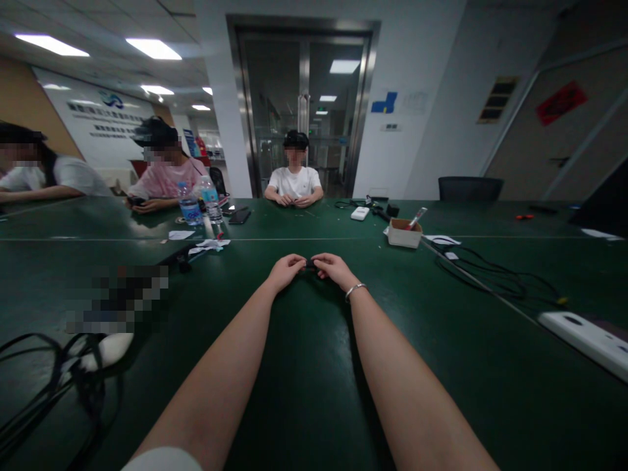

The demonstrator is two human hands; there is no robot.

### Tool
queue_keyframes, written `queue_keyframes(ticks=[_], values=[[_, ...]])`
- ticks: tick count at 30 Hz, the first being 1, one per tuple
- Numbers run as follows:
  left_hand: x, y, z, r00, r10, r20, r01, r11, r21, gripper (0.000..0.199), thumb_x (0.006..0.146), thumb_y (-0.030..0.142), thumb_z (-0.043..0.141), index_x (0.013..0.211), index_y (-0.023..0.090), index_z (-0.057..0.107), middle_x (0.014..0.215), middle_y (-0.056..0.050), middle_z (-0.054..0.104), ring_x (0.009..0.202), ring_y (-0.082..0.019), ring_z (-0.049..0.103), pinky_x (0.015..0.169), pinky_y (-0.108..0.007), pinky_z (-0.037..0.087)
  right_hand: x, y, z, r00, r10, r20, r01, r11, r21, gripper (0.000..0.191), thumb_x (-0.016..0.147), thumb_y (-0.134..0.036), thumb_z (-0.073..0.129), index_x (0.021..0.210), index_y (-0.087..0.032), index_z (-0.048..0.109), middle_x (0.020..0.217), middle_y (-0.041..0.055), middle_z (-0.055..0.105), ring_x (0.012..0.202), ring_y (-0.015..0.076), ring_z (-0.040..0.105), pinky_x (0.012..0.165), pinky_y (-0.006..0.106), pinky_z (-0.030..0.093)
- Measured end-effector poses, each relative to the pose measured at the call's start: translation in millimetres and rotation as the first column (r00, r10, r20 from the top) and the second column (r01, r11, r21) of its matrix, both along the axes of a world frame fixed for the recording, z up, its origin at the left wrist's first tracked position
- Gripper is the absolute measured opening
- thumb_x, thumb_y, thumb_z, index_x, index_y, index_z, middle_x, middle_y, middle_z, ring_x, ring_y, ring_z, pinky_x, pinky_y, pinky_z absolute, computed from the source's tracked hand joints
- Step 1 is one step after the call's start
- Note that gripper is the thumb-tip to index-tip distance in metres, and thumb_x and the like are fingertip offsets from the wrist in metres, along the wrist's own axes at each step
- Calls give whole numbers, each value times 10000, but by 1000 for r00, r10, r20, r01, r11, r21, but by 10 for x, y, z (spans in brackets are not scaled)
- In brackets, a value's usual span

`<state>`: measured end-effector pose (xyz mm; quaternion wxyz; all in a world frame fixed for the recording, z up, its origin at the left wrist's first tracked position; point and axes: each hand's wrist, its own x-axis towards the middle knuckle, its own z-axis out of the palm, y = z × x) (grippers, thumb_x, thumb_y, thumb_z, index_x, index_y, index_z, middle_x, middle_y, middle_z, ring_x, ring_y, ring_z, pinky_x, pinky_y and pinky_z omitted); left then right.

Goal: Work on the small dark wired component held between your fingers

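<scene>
Both my arms reach forward over the dark green table [304, 366]. Between my fingertips is a small black object [309, 263], too small and dark for me to tell its kind. My left hand [286, 271] pinches its left end with thumb and fingers. On the other end, my right hand [334, 271] is closed in a similar pinch, with a silver bracelet [355, 291] round that wrist. The fingers cover most of the object, and both hands are low over the tabletop.
Two water bottles [190, 204], a black phone [240, 215] and paper scraps [210, 245] lie ahead left. A small box [405, 233] with a pen-like item stands ahead right. Black cables [495, 278] and a white power strip [583, 340] are right. Several people sit across the table.
</scene>
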<state>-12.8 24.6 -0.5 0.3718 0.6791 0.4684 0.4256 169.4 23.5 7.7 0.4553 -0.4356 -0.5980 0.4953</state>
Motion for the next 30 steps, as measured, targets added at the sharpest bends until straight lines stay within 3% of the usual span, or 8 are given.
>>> queue_keyframes(ticks=[4,8,13,18,23,27,30], values=[[0,8,-5,999,-3,-36,3,1000,-1,373,827,454,496,989,153,647,769,-42,667,741,-157,608,675,-275,451,-6,-9,6,1000,-8,1,8,1000,0,128,815,-106,624,933,-132,665,689,9,668,454,39,532,433,131,466],[0,23,-18,1000,-1,-5,1,1000,22,336,777,417,579,985,163,650,860,-49,679,805,-156,614,743,-275,457,-8,-5,-1,1000,-15,3,15,1000,5,138,803,-118,640,938,-134,667,669,0,655,456,41,533,432,131,463],[-10,49,-37,999,2,-38,-2,1000,-9,382,819,467,506,998,161,648,764,-38,663,733,-154,601,696,-282,456,-5,2,-6,1000,-15,-8,15,1000,9,131,798,-108,640,922,-140,671,667,-1,652,455,42,535,435,136,466],[-20,40,-37,1000,13,-10,-12,1000,15,350,749,413,622,1005,176,654,907,-57,681,828,-163,616,771,-296,462,-9,-3,5,1000,-18,-7,18,1000,-4,131,799,-85,628,914,-135,665,654,-5,641,458,47,540,435,141,467],[-22,32,-26,1000,-19,-11,19,1000,-8,394,814,471,519,1020,155,637,793,-51,669,747,-162,609,696,-296,458,-13,-12,15,1000,-16,-5,16,1000,-8,122,816,-73,606,908,-135,658,653,-9,638,448,41,534,432,136,465],[-24,39,-35,1000,-10,-10,10,1000,19,365,767,428,599,1016,164,641,855,-53,674,794,-159,611,733,-290,454,-11,-15,14,1000,-22,-3,22,1000,-1,121,811,-86,623,916,-134,661,673,-1,647,452,42,540,434,139,468],[-19,38,-36,1000,-19,1,19,1000,13,378,791,448,561,1013,151,635,819,-51,668,759,-153,603,709,-284,453,-9,-12,13,1000,-25,-2,25,1000,-4,121,823,-91,610,925,-130,661,680,3,651,453,39,541,435,134,467]])
